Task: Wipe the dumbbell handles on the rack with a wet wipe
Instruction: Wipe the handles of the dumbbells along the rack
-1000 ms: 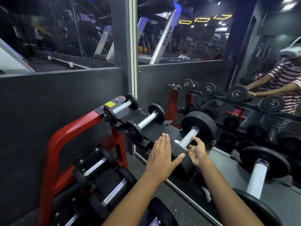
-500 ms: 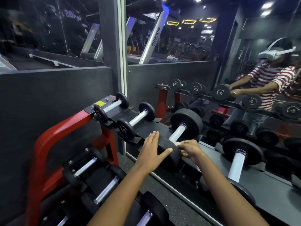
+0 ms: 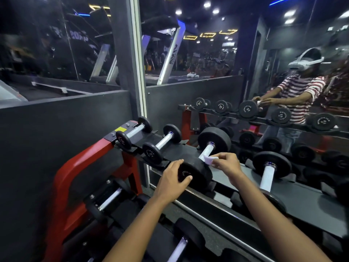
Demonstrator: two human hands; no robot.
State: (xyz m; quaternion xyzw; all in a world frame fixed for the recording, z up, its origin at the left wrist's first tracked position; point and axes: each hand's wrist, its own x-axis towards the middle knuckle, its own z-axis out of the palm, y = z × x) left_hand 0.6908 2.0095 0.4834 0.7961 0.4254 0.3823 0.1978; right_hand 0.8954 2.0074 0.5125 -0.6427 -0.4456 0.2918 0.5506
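A black dumbbell [image 3: 215,138] with a pale handle [image 3: 207,150] lies third from the left on the top shelf of the red and black rack [image 3: 81,165]. My left hand [image 3: 172,179] rests on its near weight head [image 3: 196,173], fingers curved over the edge. My right hand [image 3: 225,164] pinches a white wet wipe [image 3: 209,159] against the near end of that handle. Two smaller dumbbells [image 3: 133,132] [image 3: 161,142] sit to the left, and a larger one [image 3: 268,173] to the right.
A mirror behind the rack reflects the rack and a person in a striped shirt with a headset [image 3: 300,91]. Lower shelves hold more dumbbells [image 3: 109,200]. A dark wall panel [image 3: 56,138] stands at left, with treadmills [image 3: 170,53] behind glass above.
My right hand has come up off the handle's near end and now shows the white wipe pinched in its fingers. My left hand has curled further over the weight head.
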